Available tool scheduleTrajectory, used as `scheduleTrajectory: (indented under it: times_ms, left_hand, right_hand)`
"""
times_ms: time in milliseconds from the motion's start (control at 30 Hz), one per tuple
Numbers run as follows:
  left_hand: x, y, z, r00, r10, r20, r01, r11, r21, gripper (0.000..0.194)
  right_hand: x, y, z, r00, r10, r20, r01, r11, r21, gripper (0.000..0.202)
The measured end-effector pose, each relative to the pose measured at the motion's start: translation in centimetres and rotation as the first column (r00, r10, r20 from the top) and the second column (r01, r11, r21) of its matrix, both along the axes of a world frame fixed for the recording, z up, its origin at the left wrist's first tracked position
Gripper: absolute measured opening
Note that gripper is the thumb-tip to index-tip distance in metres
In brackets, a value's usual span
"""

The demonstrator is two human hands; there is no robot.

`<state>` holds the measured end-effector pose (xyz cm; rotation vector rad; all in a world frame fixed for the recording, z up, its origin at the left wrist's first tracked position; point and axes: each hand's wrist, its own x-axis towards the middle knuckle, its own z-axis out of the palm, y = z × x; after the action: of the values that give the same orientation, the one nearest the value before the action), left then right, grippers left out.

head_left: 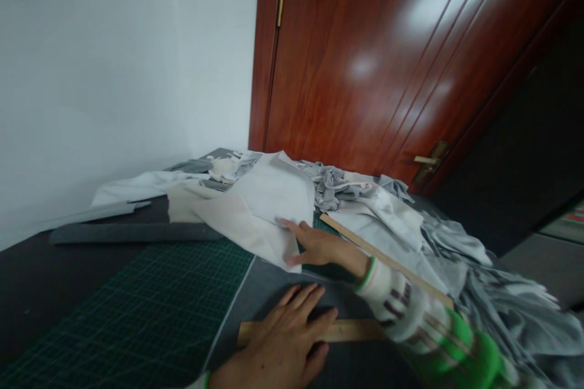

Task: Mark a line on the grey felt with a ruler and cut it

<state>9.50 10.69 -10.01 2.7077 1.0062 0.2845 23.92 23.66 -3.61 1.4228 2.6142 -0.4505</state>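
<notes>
My left hand (280,337) lies flat with its fingers stretched out, pressing across a wooden ruler (353,330). Beneath the ruler is a dark grey piece of fabric (255,292). Beyond it my right hand (314,246) reaches in from the right, thumb and fingers spread, touching the near edge of a cream-white piece of fabric (260,234). That piece overlaps another white fabric piece (283,185) behind it. A green cutting mat (182,292) shows to the left of the grey fabric.
A second wooden strip (387,258) lies slanting behind my right forearm. Heaps of grey and white scraps (493,279) cover the right side and back. A dark grey roll (132,233) lies at the left, near the white wall (128,61). Behind stands a brown door (356,61).
</notes>
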Motion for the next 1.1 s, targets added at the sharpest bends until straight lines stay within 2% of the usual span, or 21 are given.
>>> scheduleTrajectory:
  times_ms: [33, 67, 200, 300, 533, 600, 700, 800, 900, 1000, 1100]
  left_hand:
    - [0.0, -0.1, 0.0, 1.0, 0.005, 0.003, -0.005, 1.0, -0.007, 0.059]
    - [0.0, -0.1, 0.1, 1.0, 0.01, 0.004, -0.01, 1.0, -0.014, 0.06]
    - [0.2, 0.1, 0.5, 1.0, -0.014, -0.022, 0.013, 0.998, -0.053, 0.066]
    - [0.3, 0.3, 0.6, 1.0, -0.029, -0.006, 0.028, 0.997, -0.075, 0.06]
    - [-0.1, 0.3, -1.5, 0.984, -0.02, 0.176, 0.034, 0.996, -0.08, 0.052]
    - [-0.1, 0.4, -1.9, 0.983, -0.015, 0.184, 0.029, 0.997, -0.075, 0.045]
    - [-0.1, 0.7, -2.0, 0.983, -0.042, 0.179, 0.048, 0.998, -0.033, 0.036]
    - [-0.1, 0.9, -2.1, 0.984, -0.077, 0.159, 0.078, 0.997, 0.0, 0.042]
    - [-0.4, 0.8, -2.3, 0.989, -0.038, 0.144, 0.042, 0.999, -0.028, 0.05]
    - [-0.4, 0.6, -2.1, 0.992, 0.049, 0.112, -0.041, 0.997, -0.07, 0.051]
    - [-0.1, 0.5, -1.4, 0.992, 0.099, 0.074, -0.096, 0.995, -0.04, 0.046]
  right_hand:
    - [-1.0, 0.1, -0.7, 1.0, -0.008, -0.016, 0.008, 1.0, 0.026, 0.104]
    - [-2.0, 0.4, -1.4, 0.999, -0.02, -0.032, 0.022, 0.998, 0.057, 0.099]
    - [-5.0, 2.5, -2.9, 0.996, -0.046, -0.079, 0.058, 0.985, 0.165, 0.038]
    - [-5.9, 4.4, -3.1, 0.995, -0.049, -0.083, 0.064, 0.981, 0.182, 0.016]
    - [-6.5, 10.0, -3.3, 0.96, -0.261, -0.104, 0.28, 0.92, 0.275, 0.025]
    - [-7.1, 11.4, -3.0, 0.958, -0.267, -0.107, 0.286, 0.92, 0.269, 0.029]
    - [-8.0, 12.2, -2.2, 0.974, -0.197, -0.117, 0.219, 0.947, 0.235, 0.033]
    - [-7.8, 11.4, -0.7, 0.992, -0.081, -0.095, 0.096, 0.98, 0.173, 0.029]
    - [-5.9, 9.4, 1.3, 0.999, -0.007, -0.038, 0.011, 0.992, 0.123, 0.024]
    - [-2.2, 6.5, 3.5, 1.0, -0.012, 0.013, 0.011, 0.995, 0.103, 0.033]
    - [2.5, 2.0, 4.9, 0.997, -0.034, 0.068, 0.032, 0.999, 0.03, 0.043]
